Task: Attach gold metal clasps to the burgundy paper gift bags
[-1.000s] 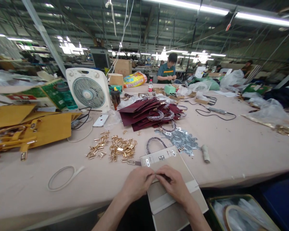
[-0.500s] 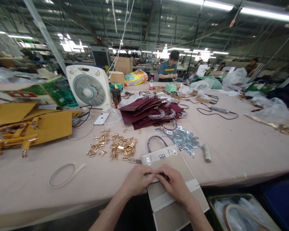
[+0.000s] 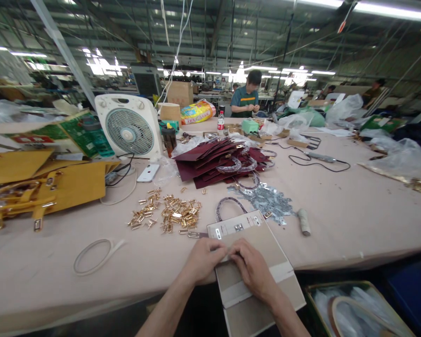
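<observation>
The panel (image 3: 279, 248) lies at the near edge of the surface (image 3: 143, 269), its lower end jutting past that edge, and the handle (image 3: 230, 199) curves out beyond its top. Both the left hand (image 3: 204, 260) and the right hand (image 3: 251, 269) are over the panel's middle, fingertips close to each other. Each grip is drawn in, thumb near the fingers; whether anything small is pinched in either, I cannot tell. Gold clips (image 3: 182, 213) lie loose to the panel's upper left, silver plates (image 3: 272, 206) to its upper right, with a roll (image 3: 303, 222) just beside them. Maroon bags (image 3: 210, 164) are heaped farther back, near a phone (image 3: 148, 173) and a fan (image 3: 129, 132); yellow bags (image 3: 79, 187) lie at left. Across the surface, a co-worker (image 3: 244, 99) holds both hands together.
</observation>
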`<state>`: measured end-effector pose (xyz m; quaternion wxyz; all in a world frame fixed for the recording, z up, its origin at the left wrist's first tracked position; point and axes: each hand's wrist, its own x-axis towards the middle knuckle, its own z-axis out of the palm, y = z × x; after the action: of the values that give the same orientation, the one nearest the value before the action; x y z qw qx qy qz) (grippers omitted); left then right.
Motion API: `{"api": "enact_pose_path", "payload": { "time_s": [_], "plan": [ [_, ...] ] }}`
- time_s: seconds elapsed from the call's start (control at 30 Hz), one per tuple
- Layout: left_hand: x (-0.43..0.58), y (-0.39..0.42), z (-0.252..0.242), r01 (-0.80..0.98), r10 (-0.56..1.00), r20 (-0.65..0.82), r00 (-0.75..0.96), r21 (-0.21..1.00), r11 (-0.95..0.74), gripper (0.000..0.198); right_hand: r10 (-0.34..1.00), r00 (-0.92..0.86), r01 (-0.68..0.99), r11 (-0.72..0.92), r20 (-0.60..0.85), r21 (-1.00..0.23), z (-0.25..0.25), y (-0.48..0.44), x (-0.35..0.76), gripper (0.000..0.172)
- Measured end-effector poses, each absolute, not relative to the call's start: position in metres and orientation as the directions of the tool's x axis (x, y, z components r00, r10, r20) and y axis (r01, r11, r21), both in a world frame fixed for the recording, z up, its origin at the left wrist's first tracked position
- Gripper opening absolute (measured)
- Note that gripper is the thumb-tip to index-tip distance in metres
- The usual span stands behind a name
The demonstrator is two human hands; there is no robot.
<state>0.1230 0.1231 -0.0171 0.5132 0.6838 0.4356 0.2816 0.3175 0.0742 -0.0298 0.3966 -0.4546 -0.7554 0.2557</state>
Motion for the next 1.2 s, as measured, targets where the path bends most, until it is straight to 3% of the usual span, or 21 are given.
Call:
{"api": "enact_pose_path", "payload": {
  "time_s": [0.1,0.3,0.5,0.6,0.7,0.9,1.2],
  "plan": [
    [0.126,0.124,-0.019,0.328,0.901,-0.063,0.429,0.941,-0.090,0.025,0.891,-0.260,0.417,0.450,0.371,-0.790,-0.025,0.070,0.320,0.014],
    [0.127,0.119,-0.013,0.412,0.910,-0.027,0.414,0.897,-0.160,0.027,0.952,-0.208,0.284,0.281,0.227,-0.917,-0.009,0.063,0.340,0.016],
    [0.123,0.113,-0.008,0.413,0.895,0.041,0.444,0.877,-0.246,0.031,0.950,0.073,0.400,0.252,0.305,-0.881,0.002,0.094,0.398,0.023],
    [0.120,0.110,-0.009,0.396,0.886,0.072,0.457,0.876,-0.276,0.032,0.938,0.018,0.525,0.285,0.346,-0.802,0.018,0.117,0.422,0.021],
    [0.119,0.108,-0.014,0.379,0.876,0.102,0.472,0.874,-0.306,0.033,0.956,-0.099,0.586,0.280,0.276,-0.760,0.030,0.138,0.434,0.020],
    [0.118,0.106,-0.020,0.409,0.878,0.125,0.461,0.849,-0.335,0.032,0.948,-0.289,0.624,0.293,0.134,-0.724,0.030,0.166,0.438,0.015],
    [0.119,0.104,-0.012,0.415,0.885,0.123,0.449,0.849,-0.328,0.035,0.923,-0.357,0.608,0.345,0.141,-0.715,0.022,0.176,0.439,0.016]
  ]
}}
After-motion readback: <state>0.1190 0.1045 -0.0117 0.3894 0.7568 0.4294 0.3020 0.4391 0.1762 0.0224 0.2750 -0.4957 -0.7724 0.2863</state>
